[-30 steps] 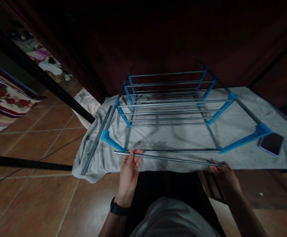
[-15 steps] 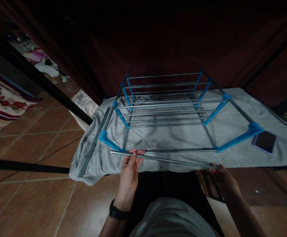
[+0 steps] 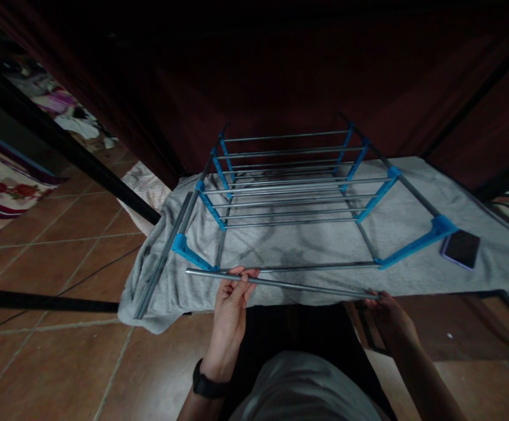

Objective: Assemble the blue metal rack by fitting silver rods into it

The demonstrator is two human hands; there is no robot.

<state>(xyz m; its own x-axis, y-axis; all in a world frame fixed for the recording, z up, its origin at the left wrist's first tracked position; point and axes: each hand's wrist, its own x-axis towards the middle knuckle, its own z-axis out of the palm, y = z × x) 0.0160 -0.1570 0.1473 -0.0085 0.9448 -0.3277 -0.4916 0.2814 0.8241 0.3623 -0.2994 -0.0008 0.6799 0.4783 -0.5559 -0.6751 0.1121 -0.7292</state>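
Observation:
A long grey metal rod [image 3: 298,286] is held level between both hands, just in front of a rack [image 3: 289,193] of grey rods and blue plastic side pieces. My left hand [image 3: 230,310] pinches the rod near its left end; a black watch sits on that wrist. My right hand [image 3: 385,318] closes round the rod's right end. The rack lies on a grey towel [image 3: 416,222]. The rod's left tip is close to the nearest blue connector [image 3: 184,248].
A dark phone [image 3: 461,248] lies on the towel by the rack's right blue piece. Another loose grey rod [image 3: 162,260] lies along the towel's left side. Tiled floor, a black bar and a cable lie to the left, dark furniture behind.
The rod and both hands have shifted a little leftwards in view and slightly lower; the whole scene has drifted left as my head moved.

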